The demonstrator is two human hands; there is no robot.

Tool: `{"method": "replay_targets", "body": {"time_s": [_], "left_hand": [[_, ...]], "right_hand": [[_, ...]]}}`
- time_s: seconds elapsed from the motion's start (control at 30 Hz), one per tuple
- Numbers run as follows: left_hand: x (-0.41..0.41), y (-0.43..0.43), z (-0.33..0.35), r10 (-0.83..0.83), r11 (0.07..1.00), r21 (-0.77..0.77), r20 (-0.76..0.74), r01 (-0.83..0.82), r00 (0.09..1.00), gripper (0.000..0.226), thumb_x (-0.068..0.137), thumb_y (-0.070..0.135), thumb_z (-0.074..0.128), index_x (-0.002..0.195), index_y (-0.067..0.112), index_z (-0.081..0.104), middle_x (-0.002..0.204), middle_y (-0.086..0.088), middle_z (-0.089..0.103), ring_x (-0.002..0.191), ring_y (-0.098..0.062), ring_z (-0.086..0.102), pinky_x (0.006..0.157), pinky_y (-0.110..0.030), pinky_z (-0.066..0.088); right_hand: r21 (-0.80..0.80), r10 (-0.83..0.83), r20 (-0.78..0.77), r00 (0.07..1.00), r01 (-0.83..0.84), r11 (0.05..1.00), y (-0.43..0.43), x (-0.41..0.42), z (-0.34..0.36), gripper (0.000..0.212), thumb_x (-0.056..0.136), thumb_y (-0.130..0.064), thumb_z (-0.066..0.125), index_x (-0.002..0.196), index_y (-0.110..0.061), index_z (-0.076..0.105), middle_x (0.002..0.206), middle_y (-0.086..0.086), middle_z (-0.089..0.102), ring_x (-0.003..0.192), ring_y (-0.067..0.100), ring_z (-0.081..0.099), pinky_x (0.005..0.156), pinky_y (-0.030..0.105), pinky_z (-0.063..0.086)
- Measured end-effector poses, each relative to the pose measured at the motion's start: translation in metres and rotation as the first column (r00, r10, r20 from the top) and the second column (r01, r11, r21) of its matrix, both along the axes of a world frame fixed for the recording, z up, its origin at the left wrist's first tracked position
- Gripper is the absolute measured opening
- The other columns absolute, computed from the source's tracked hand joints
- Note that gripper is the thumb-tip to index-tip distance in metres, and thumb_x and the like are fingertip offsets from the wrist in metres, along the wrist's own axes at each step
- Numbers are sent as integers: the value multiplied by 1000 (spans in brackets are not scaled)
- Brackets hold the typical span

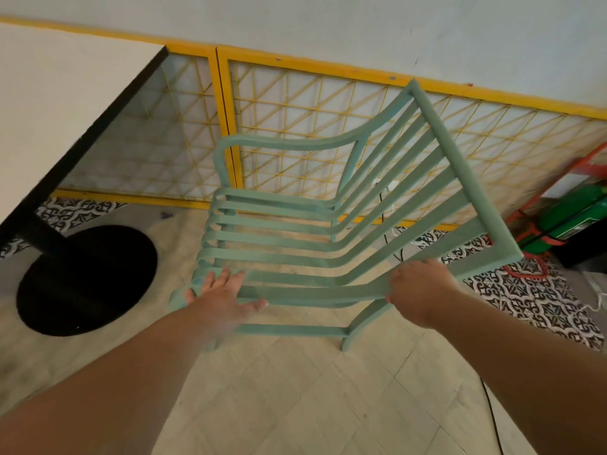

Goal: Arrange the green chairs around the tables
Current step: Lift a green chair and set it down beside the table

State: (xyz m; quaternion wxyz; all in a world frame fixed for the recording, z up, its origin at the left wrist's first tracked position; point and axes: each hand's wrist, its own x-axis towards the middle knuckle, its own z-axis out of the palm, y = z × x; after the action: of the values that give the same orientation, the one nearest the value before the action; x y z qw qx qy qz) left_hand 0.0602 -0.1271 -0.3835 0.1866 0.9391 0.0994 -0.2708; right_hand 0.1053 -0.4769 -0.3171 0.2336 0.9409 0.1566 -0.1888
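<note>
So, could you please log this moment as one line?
left hand: open on green chair slat | right hand: grips chair frame | table: left of chair

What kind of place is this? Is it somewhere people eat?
Probably a café or eatery: a white table on a black pedestal base, a green chair beside it, and a yellow mesh partition behind.

Reaches forward and down with both bare arms, elbows out of view. Lays the left hand flat on the near front edge of the green chair, fingers straight and spread, thumb splayed rightward. Curls the right hand, knuckles up, round its near side where seat meets back, fingertips hidden.
</note>
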Motion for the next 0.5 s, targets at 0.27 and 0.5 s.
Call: {"method": "replay_targets", "body": {"time_s": [0.27, 0.5], "left_hand": [[-58, 49, 134, -30, 999, 36, 326, 19, 945, 88, 93, 69, 49, 163, 28, 16, 170, 1, 18, 157, -24, 10, 125, -52, 10], [-84, 66, 276, -68, 997, 73, 439, 40, 896, 89, 92, 72, 48, 163, 29, 15, 170, -5, 18, 156, -31, 13, 125, -53, 17]], "right_hand": [[564, -312, 84, 946, 213, 798, 28, -37, 102, 81, 97, -57, 55, 159, -15, 27, 164, 10, 31, 155, 29, 17, 127, 47, 15], [630, -282, 124, 951, 145, 763, 64, -96, 223, 94, 91, -68, 57, 161, -16, 24, 167, 11, 27, 157, 32, 11, 127, 50, 16]]}}
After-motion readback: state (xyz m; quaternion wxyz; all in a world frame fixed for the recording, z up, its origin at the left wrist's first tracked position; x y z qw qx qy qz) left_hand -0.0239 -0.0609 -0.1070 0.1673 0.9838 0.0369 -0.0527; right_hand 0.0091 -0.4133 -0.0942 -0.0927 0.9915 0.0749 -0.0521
